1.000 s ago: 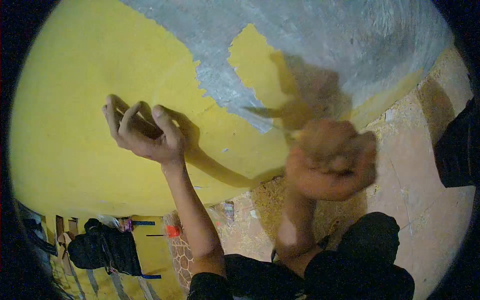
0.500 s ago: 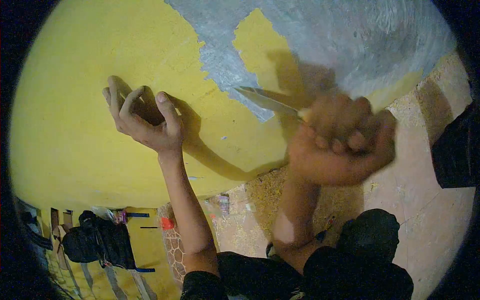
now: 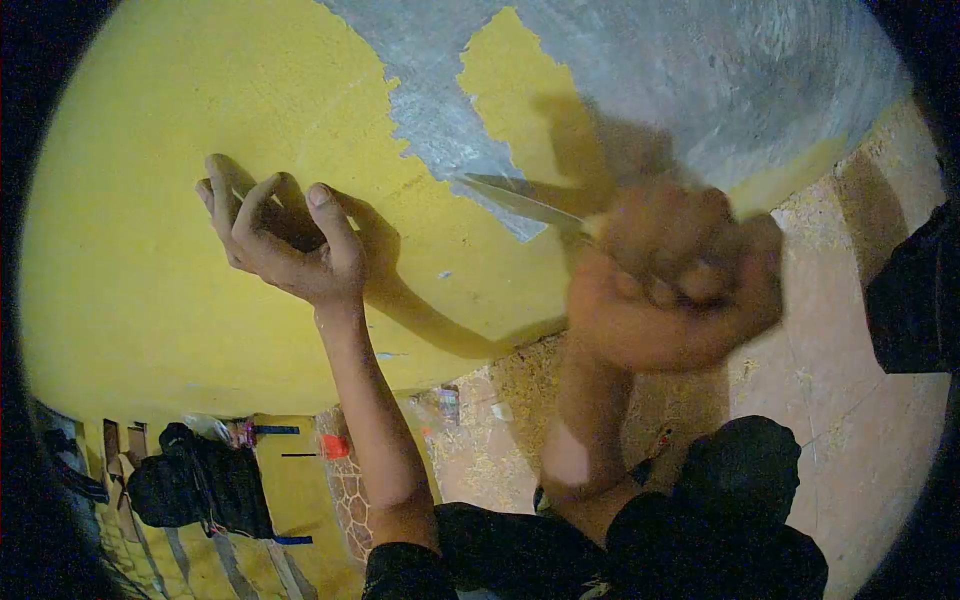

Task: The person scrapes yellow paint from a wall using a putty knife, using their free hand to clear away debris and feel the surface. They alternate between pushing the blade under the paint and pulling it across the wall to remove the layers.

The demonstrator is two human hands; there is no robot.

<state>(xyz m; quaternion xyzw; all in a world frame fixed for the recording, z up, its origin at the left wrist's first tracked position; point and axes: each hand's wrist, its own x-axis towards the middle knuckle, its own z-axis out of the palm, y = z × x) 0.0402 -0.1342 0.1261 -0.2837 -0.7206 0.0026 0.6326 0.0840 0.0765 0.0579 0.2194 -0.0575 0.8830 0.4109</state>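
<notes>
My right hand (image 3: 670, 280) is closed in a fist round the handle of a knife (image 3: 520, 203), slightly blurred. Its pointed metal blade reaches left to the edge of a grey stripped patch (image 3: 430, 110) on the yellow wall (image 3: 150, 300). The handle is mostly hidden by my fingers. To the left, my left hand (image 3: 290, 235) rests at the yellow paint with fingers apart and loosely bent, holding nothing. Between the grey areas a tongue of yellow paint (image 3: 515, 80) remains on the wall.
Yellow flakes lie over the tiled floor (image 3: 800, 380) along the wall's foot. A black bag (image 3: 205, 485) hangs or stands at lower left, near a red item (image 3: 333, 446). A dark object (image 3: 910, 290) is at the right edge. My black-clothed knee (image 3: 740, 470) shows below.
My right hand and the knife have shifted slightly left, the blade tip with them. My left hand stays nearly in place, and the view has moved a little.
</notes>
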